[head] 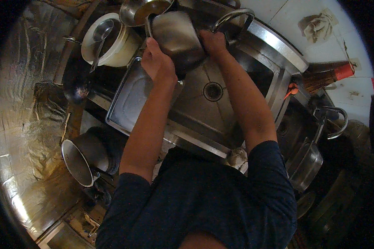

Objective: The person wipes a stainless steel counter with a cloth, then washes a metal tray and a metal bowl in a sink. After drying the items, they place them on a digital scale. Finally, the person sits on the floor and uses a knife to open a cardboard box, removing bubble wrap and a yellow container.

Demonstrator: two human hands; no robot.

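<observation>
A deep metal pot (177, 32) is tipped on its side above a stainless steel sink (196, 101), its rim facing left. My left hand (159, 62) grips the pot by that rim, thumb uppermost. Close against the pot's base, my right hand (214, 42) has its fingers curled; what lies inside the fist is hidden. The curved metal faucet (235, 14) arches just behind my right hand. Below the pot, the round drain (213, 91) shows in the basin. A shallow rectangular metal tray (129, 101) rests at the sink's left side, partly behind my left forearm.
Left of the sink stand a white bucket (124, 46) with a ladle (101, 40) and a dark wok (76, 88). A metal bowl (131, 14) sits behind. An empty pot (78, 163) lies tilted lower left. A brush (324, 79) and second faucet (339, 115) are right.
</observation>
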